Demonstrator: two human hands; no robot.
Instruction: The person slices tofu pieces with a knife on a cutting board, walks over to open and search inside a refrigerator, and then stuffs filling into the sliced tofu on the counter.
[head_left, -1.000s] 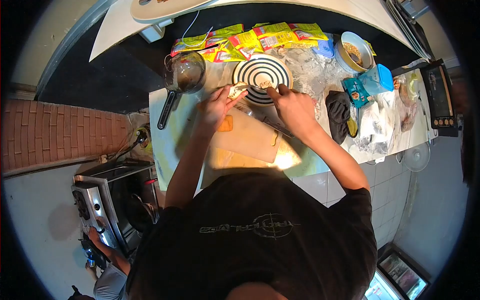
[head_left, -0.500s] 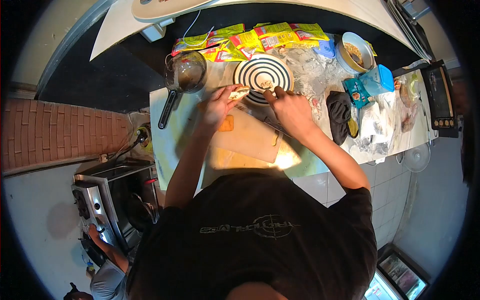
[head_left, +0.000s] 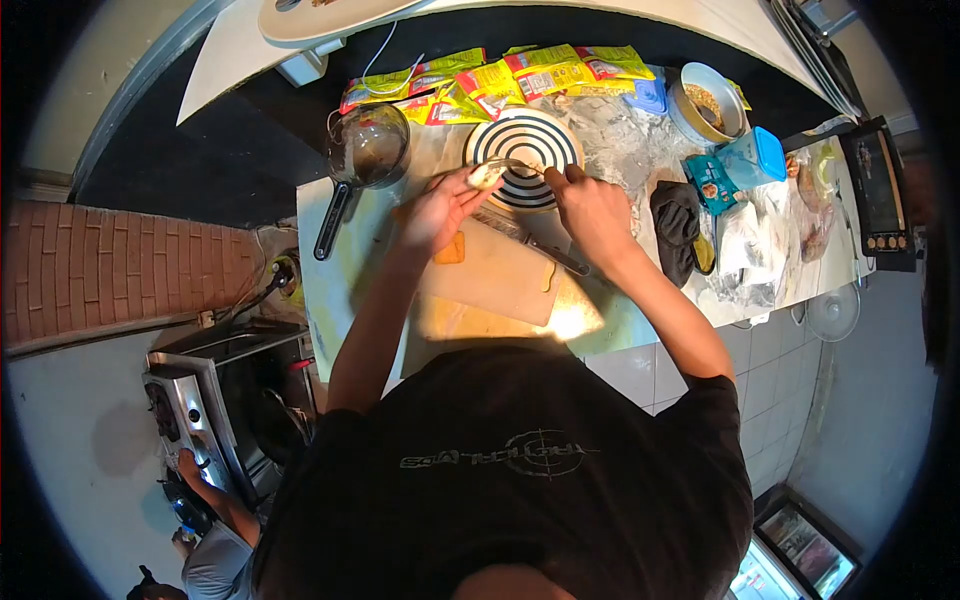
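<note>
My left hand is closed around a small pale piece of food, held over the left edge of a plate with dark rings. In my right hand is the handle of a thin metal utensil, a fork or spoon. Its head reaches the top of the pale piece. A little crumbly food lies in the middle of the plate, partly behind the utensil. Below my hands, a knife rests across the far edge of a pale cutting board. An orange-brown square piece lies on the board.
A dark-handled saucepan stands at left. Yellow packets line the back. At right are a bowl of crumbs, a blue-lidded container and a dark cloth. Another person's arm is by the stove at lower left.
The utensil's head has moved left from the plate's middle to the pale piece. My right hand has shifted slightly right, and the pale piece has been tilted. More of the knife shows.
</note>
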